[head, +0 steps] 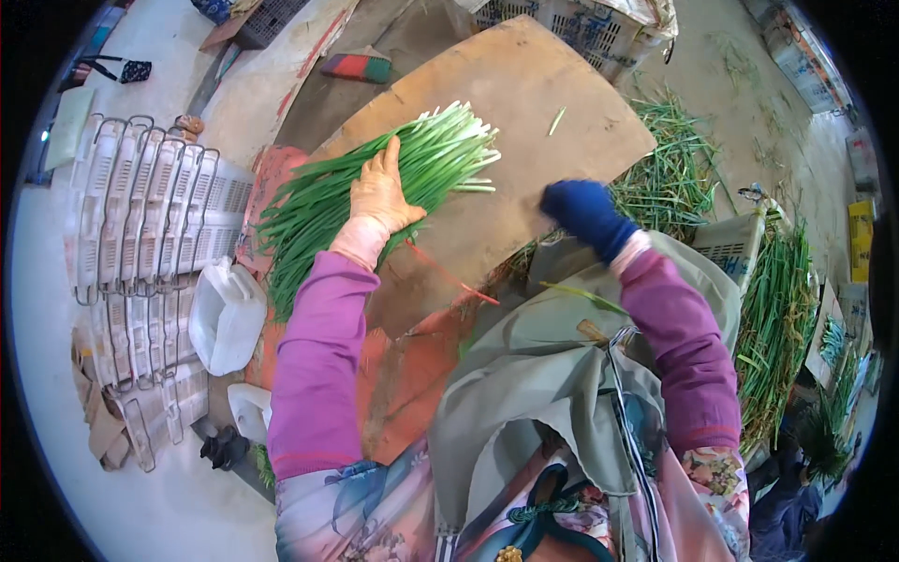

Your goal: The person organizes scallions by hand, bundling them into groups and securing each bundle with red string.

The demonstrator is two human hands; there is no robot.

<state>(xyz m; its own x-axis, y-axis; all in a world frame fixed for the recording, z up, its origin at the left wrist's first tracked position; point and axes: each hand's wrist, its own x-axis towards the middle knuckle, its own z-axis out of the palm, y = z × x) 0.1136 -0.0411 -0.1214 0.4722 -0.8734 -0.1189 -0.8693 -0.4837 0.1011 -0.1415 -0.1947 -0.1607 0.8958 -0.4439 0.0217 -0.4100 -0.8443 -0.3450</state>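
A large bunch of green leafy stalks with white ends, like garlic chives (428, 154), lies on a worn wooden board (583, 91). My left hand (379, 186), in a pale orange glove, rests spread on top of the bunch, thumb out to the right. A red tie (453, 272) trails over the board from under the bunch towards me. To the right, my right hand (579, 211), in a dark blue glove, hovers blurred near the board's edge; its fingers cannot be made out. One short cut stalk (557, 121) lies apart on the board.
Loose green stalks (667, 161) are heaped beyond the board's right edge. A crate (730, 242) and a long pile of stalks (779, 337) stand at the right. White plastic crates (154, 204) and a cut-open plastic jug (228, 316) are at the left. A brush (357, 67) lies behind the board.
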